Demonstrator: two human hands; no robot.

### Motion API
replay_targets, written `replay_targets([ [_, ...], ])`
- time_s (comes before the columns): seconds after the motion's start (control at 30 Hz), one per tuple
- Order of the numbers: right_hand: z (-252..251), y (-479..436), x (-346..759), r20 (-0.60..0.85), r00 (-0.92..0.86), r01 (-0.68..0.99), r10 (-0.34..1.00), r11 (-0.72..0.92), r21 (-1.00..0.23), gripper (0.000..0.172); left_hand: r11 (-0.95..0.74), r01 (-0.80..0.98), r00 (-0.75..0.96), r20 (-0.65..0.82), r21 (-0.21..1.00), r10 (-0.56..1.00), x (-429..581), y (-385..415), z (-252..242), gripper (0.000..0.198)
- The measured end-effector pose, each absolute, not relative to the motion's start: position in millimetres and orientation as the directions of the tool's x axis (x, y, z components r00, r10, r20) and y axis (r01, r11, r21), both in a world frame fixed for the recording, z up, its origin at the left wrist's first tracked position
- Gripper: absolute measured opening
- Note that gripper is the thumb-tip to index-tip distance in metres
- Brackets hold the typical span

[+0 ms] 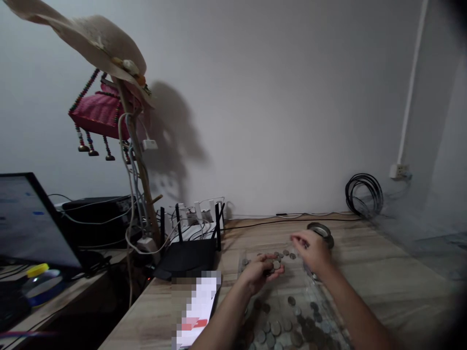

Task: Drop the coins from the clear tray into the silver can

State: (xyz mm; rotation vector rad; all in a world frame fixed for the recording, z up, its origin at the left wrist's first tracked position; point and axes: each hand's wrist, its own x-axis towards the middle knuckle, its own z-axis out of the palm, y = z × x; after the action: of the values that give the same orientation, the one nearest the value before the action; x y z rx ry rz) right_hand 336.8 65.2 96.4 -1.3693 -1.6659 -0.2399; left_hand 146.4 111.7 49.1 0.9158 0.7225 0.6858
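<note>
The coins [288,326], hard, flat and probably slick, lie scattered on a clear sheet [278,295] on the near bench [383,272] and are best pinched by their edges; the left hand [260,273] cups a few, while I cannot tell whether the right hand [313,252], just beside it with fingers together, holds one.

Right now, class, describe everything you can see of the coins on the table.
The coins are small round metal discs, grey and brownish, in mixed sizes. Most lie flat and crowded at the near end of a clear plastic sheet on the wooden table; a few lie scattered at its far end. The left hand cups several. The right hand hovers close by, fingers pinched.
</note>
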Motion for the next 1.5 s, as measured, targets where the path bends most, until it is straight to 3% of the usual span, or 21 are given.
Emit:
replay_targets([
  [0.1, 71.9, 73.9, 306.7, 0.493, -0.113, 0.769, 0.862, 0.391, -0.506, 0.022, 0.412, -0.239, 0.557, -0.224, 0.879, 0.800, 146.4, 114.0, 46.9, 0.040],
  [0.2, 56.9, 80.3, 295.0, 0.370, -0.154, 0.718, 0.916, 0.361, -0.595, 0.017, 0.408, -0.230, 0.564, -0.220, 0.883, 0.796, 146.5, 115.0, 46.8, 0.034],
  [0.27, 60.9, 79.3, 298.8, 0.411, -0.105, 0.735, 0.905, 0.349, -0.581, 0.013, 0.437, -0.220, 0.595, -0.235, 0.872, 0.768, 146.3, 115.1, 47.5, 0.028],
  [0.33, 74.9, 74.5, 311.9, 0.557, -0.008, 0.800, 0.830, 0.339, -0.495, 0.014, 0.484, -0.207, 0.620, -0.269, 0.850, 0.737, 146.0, 115.0, 48.4, 0.026],
  [0.4, 91.8, 68.8, 333.4, 0.731, 0.121, 0.865, 0.672, 0.290, -0.410, 0.018, 0.520, -0.204, 0.618, -0.304, 0.829, 0.726, 145.8, 115.0, 48.9, 0.030],
  [0.47, 103.6, 65.4, 359.7, 0.816, 0.249, 0.897, 0.522, 0.193, -0.397, 0.020, 0.524, -0.223, 0.594, -0.312, 0.822, 0.742, 145.8, 114.9, 49.0, 0.036],
  [0.6, 101.7, 70.6, 405.6, 0.760, 0.423, 0.882, 0.493, -0.031, -0.470, 0.022, 0.489, -0.234, 0.558, -0.295, 0.841, 0.775, 146.2, 114.1, 48.1, 0.040],
  [0.77, 87.7, 84.3, 420.9, 0.686, 0.448, 0.847, 0.574, -0.026, -0.531, 0.024, 0.456, -0.238, 0.572, -0.256, 0.857, 0.779, 145.8, 112.6, 46.9, 0.039],
  [0.93, 94.1, 79.4, 410.4, 0.682, 0.465, 0.859, 0.565, -0.100, -0.502, 0.022, 0.444, -0.214, 0.597, -0.244, 0.870, 0.765, 145.5, 110.5, 49.3, 0.045],
  [1.03, 101.8, 71.5, 393.1, 0.779, 0.403, 0.901, 0.480, -0.057, -0.431, 0.025, 0.436, -0.226, 0.582, -0.238, 0.871, 0.777, 145.8, 110.0, 51.1, 0.045],
  [1.1, 102.7, 68.3, 373.0, 0.826, 0.303, 0.915, 0.476, 0.096, -0.391, 0.027, 0.432, -0.248, 0.557, -0.237, 0.867, 0.796, 146.2, 110.9, 50.8, 0.043],
  [1.17, 97.3, 68.1, 348.1, 0.778, 0.156, 0.873, 0.608, 0.284, -0.397, 0.026, 0.434, -0.263, 0.540, -0.241, 0.862, 0.807, 146.8, 112.7, 49.1, 0.041],
  [1.23, 86.2, 70.4, 323.8, 0.652, 0.002, 0.818, 0.758, 0.374, -0.438, 0.025, 0.432, -0.273, 0.544, -0.233, 0.859, 0.806, 147.5, 114.8, 46.8, 0.037],
  [1.37, 63.7, 76.5, 295.9, 0.468, -0.191, 0.797, 0.863, 0.415, -0.439, 0.020, 0.387, -0.265, 0.584, -0.172, 0.883, 0.793, 148.3, 116.2, 45.2, 0.026],
  [1.5, 68.0, 76.0, 303.3, 0.504, -0.134, 0.827, 0.853, 0.376, -0.418, 0.016, 0.445, -0.197, 0.638, -0.230, 0.874, 0.734, 147.5, 113.9, 48.0, 0.021],
])
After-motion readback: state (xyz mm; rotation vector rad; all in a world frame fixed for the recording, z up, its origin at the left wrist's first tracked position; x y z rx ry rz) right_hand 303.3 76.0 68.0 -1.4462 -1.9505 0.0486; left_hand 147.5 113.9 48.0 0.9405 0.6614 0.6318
